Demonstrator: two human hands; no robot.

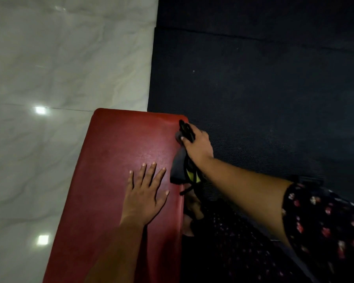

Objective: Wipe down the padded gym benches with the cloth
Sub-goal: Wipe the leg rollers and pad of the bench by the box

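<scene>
- Left hand (145, 193) lies flat on the red padded table (110, 160), fingers spread, grip released.
- Right hand (198, 144) has its grip clenched round the dark cloth (179, 166) at the table's right edge, near its far corner.
- Black mat (253, 99) lies right of the table.

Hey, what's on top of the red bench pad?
The left hand lies flat on the red bench pad, fingers spread. At its far right edge the right hand grips the dark cloth, which trails along that edge. The pad beneath hand and cloth is covered.
</scene>
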